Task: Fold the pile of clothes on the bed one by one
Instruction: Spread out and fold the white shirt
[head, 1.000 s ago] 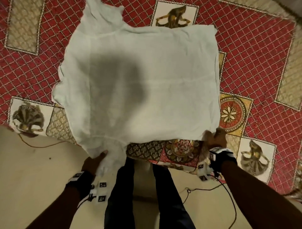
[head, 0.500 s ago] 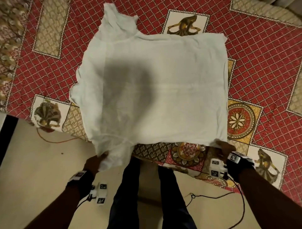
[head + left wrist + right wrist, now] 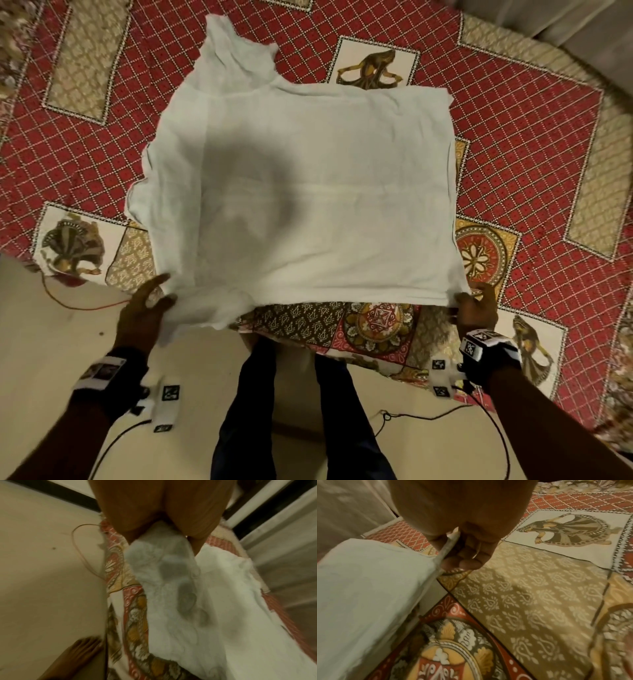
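Note:
A pale white garment (image 3: pixel 301 192) lies spread flat on the red patterned bedspread (image 3: pixel 534 144), one sleeve pointing to the far left corner. My left hand (image 3: pixel 147 308) grips the bunched near-left sleeve, which hangs over the bed's edge; in the left wrist view the cloth (image 3: pixel 163 561) runs out from between my fingers. My right hand (image 3: pixel 474 305) pinches the near-right corner of the hem. The right wrist view has that hem (image 3: pixel 447 547) clamped between thumb and curled fingers (image 3: pixel 467 561), lifted a little above the bedspread (image 3: pixel 530 601).
I stand at the near edge of the bed, my dark trouser legs (image 3: pixel 260 411) against it. Cream floor (image 3: pixel 44 335) lies to the left with a thin orange cable (image 3: pixel 82 305). Black wrist cables (image 3: pixel 445 411) trail on the floor. No other clothes show.
Both hands, holding the near edge, have drawn the garment slightly towards me and raised the corners. My head view has shifted closer and lower.

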